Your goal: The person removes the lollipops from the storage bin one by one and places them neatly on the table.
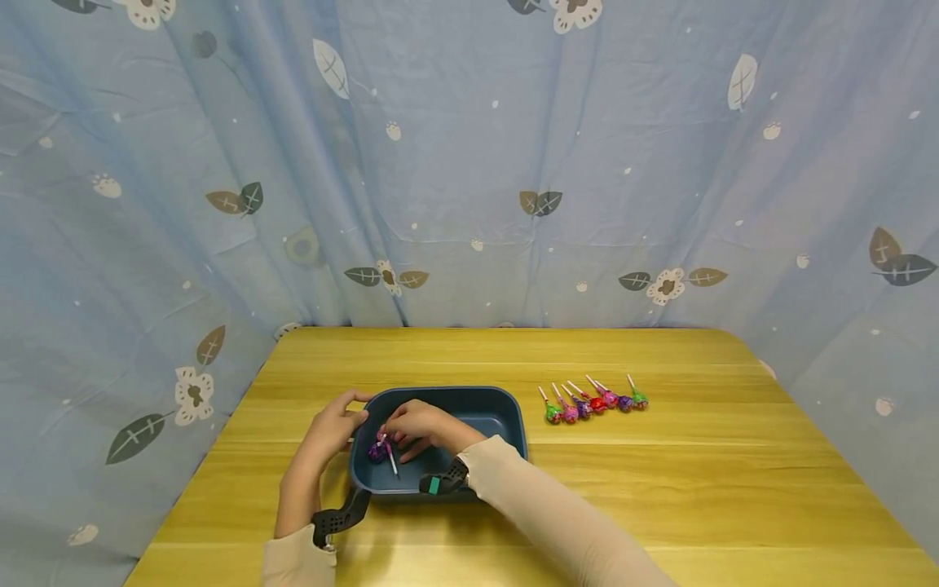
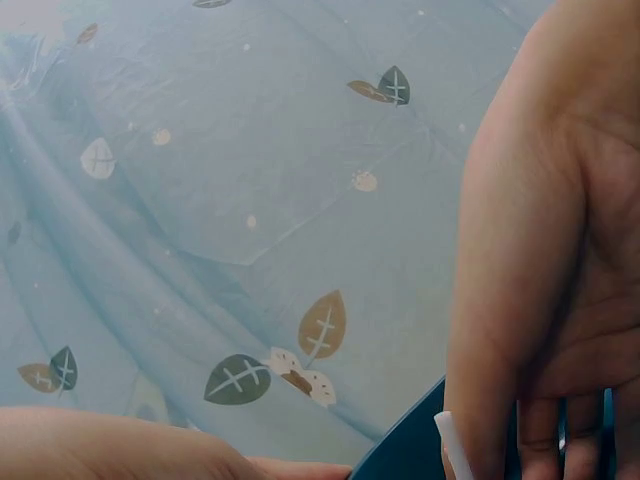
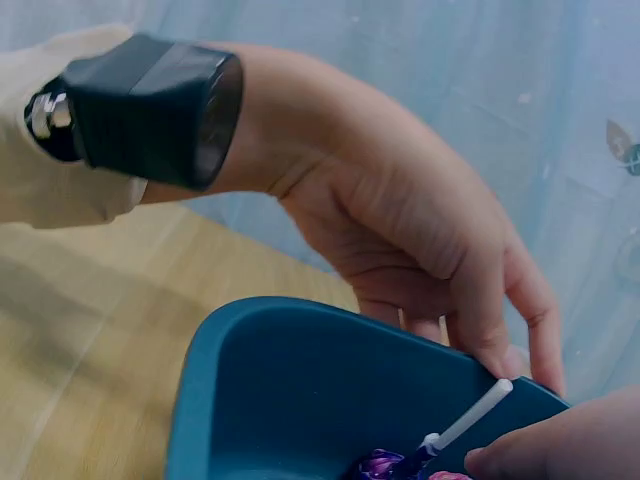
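Note:
My left hand point(image 1: 332, 428) grips the left rim of a dark blue plastic bin point(image 1: 469, 399), its thumb at the inner side and fingers outside. Reaching into the bin, my right hand point(image 1: 421, 422) pinches a pink-wrapped lollipop point(image 1: 381, 433) near the left wall. Beside it lies a purple-wrapped lollipop point(image 3: 378, 464), whose white stick point(image 3: 475, 414) leans up toward the rim in the right wrist view. The left wrist view catches both hands only in part, with a corner of the bin between them.
To the right of the bin, several lollipops point(image 1: 570, 414) in green, pink, purple and red wrappers lie in a row on the wooden table point(image 1: 697, 489). A blue patterned curtain point(image 1: 455, 163) hangs behind the table and along its sides.

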The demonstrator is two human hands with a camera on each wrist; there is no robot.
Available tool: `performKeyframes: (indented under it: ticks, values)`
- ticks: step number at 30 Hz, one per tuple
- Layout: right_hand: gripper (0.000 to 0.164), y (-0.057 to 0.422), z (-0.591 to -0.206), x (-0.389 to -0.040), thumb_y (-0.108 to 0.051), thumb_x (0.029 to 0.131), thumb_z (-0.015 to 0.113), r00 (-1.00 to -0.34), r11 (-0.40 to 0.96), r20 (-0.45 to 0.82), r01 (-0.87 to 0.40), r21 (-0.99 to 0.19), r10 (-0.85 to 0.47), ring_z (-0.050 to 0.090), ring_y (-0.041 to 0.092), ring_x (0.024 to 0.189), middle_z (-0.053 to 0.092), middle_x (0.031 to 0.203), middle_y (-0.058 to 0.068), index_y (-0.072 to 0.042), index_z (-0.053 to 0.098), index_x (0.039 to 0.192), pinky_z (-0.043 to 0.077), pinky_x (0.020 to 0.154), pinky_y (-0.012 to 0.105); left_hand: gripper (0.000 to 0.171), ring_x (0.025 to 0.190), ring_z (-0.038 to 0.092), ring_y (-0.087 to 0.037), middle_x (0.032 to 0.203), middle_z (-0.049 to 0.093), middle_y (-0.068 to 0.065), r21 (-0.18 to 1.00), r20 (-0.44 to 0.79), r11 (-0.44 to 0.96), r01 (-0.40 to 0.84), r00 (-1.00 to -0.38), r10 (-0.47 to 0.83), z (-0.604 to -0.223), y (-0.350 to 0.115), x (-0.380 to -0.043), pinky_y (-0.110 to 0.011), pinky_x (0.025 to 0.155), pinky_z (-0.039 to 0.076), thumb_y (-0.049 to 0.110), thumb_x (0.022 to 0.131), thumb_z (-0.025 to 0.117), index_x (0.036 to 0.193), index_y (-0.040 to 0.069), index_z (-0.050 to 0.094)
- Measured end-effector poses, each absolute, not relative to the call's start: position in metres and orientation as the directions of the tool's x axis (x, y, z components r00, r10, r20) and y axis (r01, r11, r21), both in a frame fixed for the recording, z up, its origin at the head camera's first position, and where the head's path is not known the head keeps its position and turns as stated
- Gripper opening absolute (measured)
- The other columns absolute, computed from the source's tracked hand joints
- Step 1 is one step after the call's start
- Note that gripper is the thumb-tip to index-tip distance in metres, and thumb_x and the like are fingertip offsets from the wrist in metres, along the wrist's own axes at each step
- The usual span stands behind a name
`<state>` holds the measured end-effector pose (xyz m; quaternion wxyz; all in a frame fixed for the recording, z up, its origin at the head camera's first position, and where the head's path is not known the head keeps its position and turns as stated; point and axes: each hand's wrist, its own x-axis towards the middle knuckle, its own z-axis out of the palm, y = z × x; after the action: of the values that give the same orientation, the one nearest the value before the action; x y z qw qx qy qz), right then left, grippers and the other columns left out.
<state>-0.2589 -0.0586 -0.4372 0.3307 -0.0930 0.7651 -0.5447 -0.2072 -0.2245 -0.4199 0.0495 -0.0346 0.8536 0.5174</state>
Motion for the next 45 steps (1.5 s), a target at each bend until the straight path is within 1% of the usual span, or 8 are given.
performKeyframes:
  ticks: [4, 8, 13, 22, 25, 31, 38, 45]
  values:
    - [0.017, -0.062, -0.438, -0.256, -0.012, 0.093, 0.062, -0.789, 0.419, -0.377, 0.169, -0.892, -0.485, 0.058, 0.023, 0.072, 0.058, 0.084, 0.013, 0.002, 0.068, 0.099, 0.058, 0.059, 0.037, 0.030, 0.093, 0.065, -0.033, 0.108, 0.065, -0.026, 0.883, -0.124, 0.455, -0.113, -0.992, -0.006, -0.420, -0.224, -0.208, -0.044, 0.069, 0.057, 0.004, 0.100, 0.046, 0.129, 0.000, 0.052]
    - [0.013, -0.064, -0.437, -0.253, -0.009, 0.093, 0.060, -0.801, 0.430, -0.360, 0.144, -0.892, -0.479, 0.054, 0.021, 0.065, 0.056, 0.078, 0.011, 0.002, 0.067, 0.089, 0.058, 0.059, 0.037, 0.031, 0.093, 0.065, -0.034, 0.108, 0.065, -0.026, 0.885, -0.127, 0.452, -0.114, -0.992, -0.001, -0.420, -0.224, -0.207, -0.045, 0.070, 0.057, 0.004, 0.100, 0.046, 0.130, -0.001, 0.051]
    - [0.011, -0.063, -0.437, -0.253, -0.004, 0.091, 0.062, -0.797, 0.426, -0.353, 0.135, -0.894, -0.489, 0.053, 0.019, 0.062, 0.061, 0.076, 0.010, 0.001, 0.066, 0.082, 0.058, 0.061, 0.037, 0.031, 0.093, 0.066, -0.034, 0.108, 0.065, -0.026, 0.886, -0.125, 0.449, -0.112, -0.992, -0.001, -0.420, -0.224, -0.207, -0.045, 0.070, 0.057, 0.003, 0.100, 0.046, 0.130, -0.001, 0.052]
    - [0.008, -0.057, -0.435, -0.258, -0.004, 0.088, 0.067, -0.773, 0.409, -0.383, 0.177, -0.895, -0.505, 0.063, 0.021, 0.073, 0.066, 0.079, 0.008, 0.003, 0.071, 0.086, 0.058, 0.062, 0.035, 0.030, 0.092, 0.066, -0.032, 0.109, 0.065, -0.026, 0.879, -0.117, 0.464, -0.105, -0.993, -0.003, -0.420, -0.224, -0.208, -0.045, 0.070, 0.057, 0.004, 0.099, 0.048, 0.129, 0.000, 0.052]
    - [0.008, -0.055, -0.434, -0.259, -0.004, 0.087, 0.068, -0.768, 0.386, -0.383, 0.192, -0.902, -0.514, 0.065, 0.021, 0.073, 0.068, 0.080, 0.009, 0.003, 0.071, 0.085, 0.058, 0.063, 0.036, 0.030, 0.092, 0.066, -0.031, 0.109, 0.064, -0.026, 0.880, -0.119, 0.463, -0.107, -0.993, -0.003, -0.420, -0.224, -0.208, -0.045, 0.071, 0.057, 0.004, 0.099, 0.048, 0.129, -0.001, 0.052]
    - [0.012, -0.045, -0.428, -0.260, -0.005, 0.090, 0.064, -0.747, 0.322, -0.365, 0.212, -0.923, -0.556, 0.068, 0.023, 0.072, 0.070, 0.083, 0.012, 0.004, 0.070, 0.096, 0.058, 0.066, 0.038, 0.031, 0.088, 0.066, -0.028, 0.106, 0.065, -0.025, 0.887, -0.124, 0.448, -0.113, -0.992, -0.005, -0.420, -0.225, -0.208, -0.043, 0.068, 0.058, 0.003, 0.099, 0.048, 0.129, -0.001, 0.052]
    - [0.027, -0.021, -0.419, -0.263, -0.009, 0.093, 0.063, -0.734, 0.244, -0.326, 0.221, -0.944, -0.596, 0.068, 0.022, 0.079, 0.070, 0.094, 0.016, 0.007, 0.066, 0.114, 0.057, 0.077, 0.041, 0.030, 0.086, 0.065, -0.026, 0.106, 0.065, -0.025, 0.882, -0.126, 0.457, -0.117, -0.992, -0.009, -0.420, -0.224, -0.210, -0.045, 0.069, 0.058, 0.004, 0.099, 0.047, 0.129, -0.001, 0.052]
    - [0.033, 0.011, -0.414, -0.265, -0.009, 0.095, 0.060, -0.747, 0.174, -0.272, 0.209, -0.962, -0.606, 0.068, 0.030, 0.091, 0.069, 0.099, 0.019, 0.011, 0.060, 0.121, 0.054, 0.084, 0.044, 0.031, 0.081, 0.065, -0.024, 0.100, 0.067, -0.022, 0.891, -0.117, 0.440, -0.109, -0.993, -0.009, -0.421, -0.224, -0.208, -0.043, 0.067, 0.058, 0.003, 0.099, 0.048, 0.129, -0.001, 0.052]
